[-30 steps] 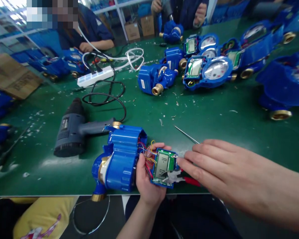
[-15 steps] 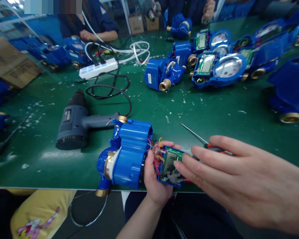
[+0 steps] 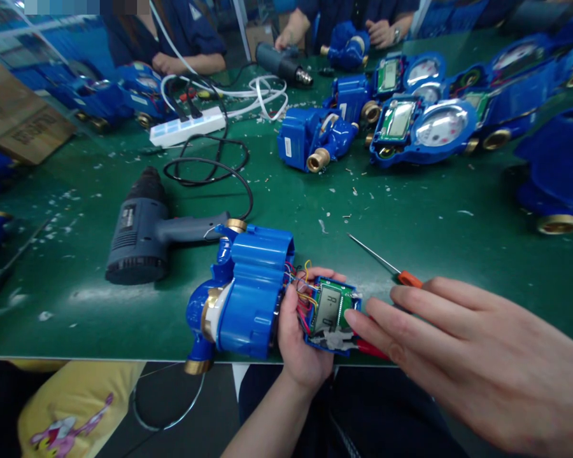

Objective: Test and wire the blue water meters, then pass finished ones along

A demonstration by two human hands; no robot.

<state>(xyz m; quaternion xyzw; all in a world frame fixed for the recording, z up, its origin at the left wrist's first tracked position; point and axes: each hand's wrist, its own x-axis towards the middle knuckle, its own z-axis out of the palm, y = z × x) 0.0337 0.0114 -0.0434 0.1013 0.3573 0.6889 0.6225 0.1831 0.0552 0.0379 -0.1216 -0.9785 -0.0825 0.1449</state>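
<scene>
My left hand (image 3: pixel 302 343) is closed around a small green circuit board with an LCD screen (image 3: pixel 332 313), joined by red and yellow wires to a blue water meter body (image 3: pixel 243 292) lying at the table's near edge. My right hand (image 3: pixel 463 362) is stretched out flat with fingers apart, its fingertips just right of the board, holding nothing. Under those fingers lie red-handled pliers (image 3: pixel 363 346), mostly hidden. A thin screwdriver with an orange handle (image 3: pixel 384 262) lies just beyond my right hand.
A grey heat gun (image 3: pixel 146 229) with a black cord lies left of the meter. A white power strip (image 3: pixel 186 127), several blue meters (image 3: pixel 410 124) and white scraps cover the green table (image 3: pixel 410 216). Other people's hands (image 3: pixel 382 28) work at the far edge.
My right hand has drawn back slightly from the board, which tilted back face-up so the screen shows. The view shifted a little; a heat gun was set down at the far edge.
</scene>
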